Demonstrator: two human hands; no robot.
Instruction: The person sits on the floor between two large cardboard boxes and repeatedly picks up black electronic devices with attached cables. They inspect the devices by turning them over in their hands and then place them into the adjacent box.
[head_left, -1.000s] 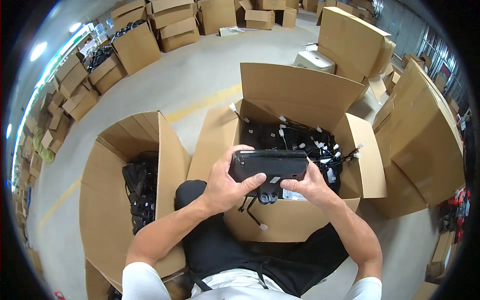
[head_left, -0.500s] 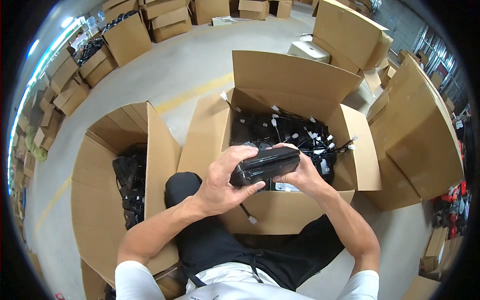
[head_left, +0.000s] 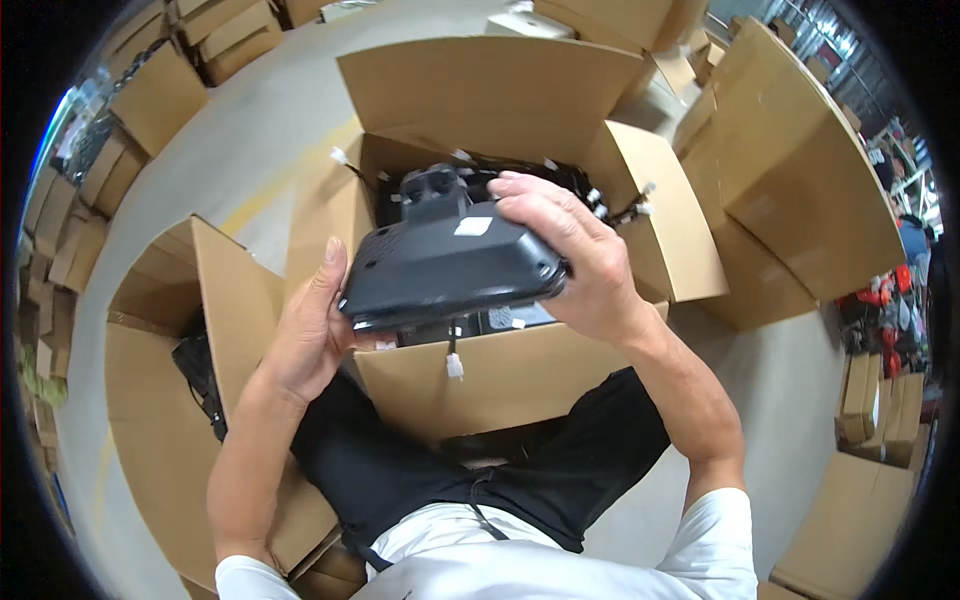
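A black plastic housing [head_left: 440, 265] is held between my two hands above the open cardboard box in front of me. It is wide, with rounded corners, a short bracket on its far side and a small white label. My left hand [head_left: 315, 325] grips its left end, thumb up along the side. Over the right end curls my right hand [head_left: 585, 250], fingers on top. A short cable with a white plug [head_left: 455, 365] hangs below the housing; where it attaches is hidden. Behind it, more black parts with white plugs [head_left: 590, 195] lie in the box.
The front box [head_left: 490, 375] stands between my legs, flaps spread outward. At my left, a second open box [head_left: 150, 400] contains black parts [head_left: 200, 375]. A tall carton [head_left: 790, 180] stands on the right, and stacked cartons [head_left: 85, 240] line the far left.
The housing has been turned from a narrow edge-on view to show its broad face and bracket. My hands have moved apart to its ends. The whole view has shifted.
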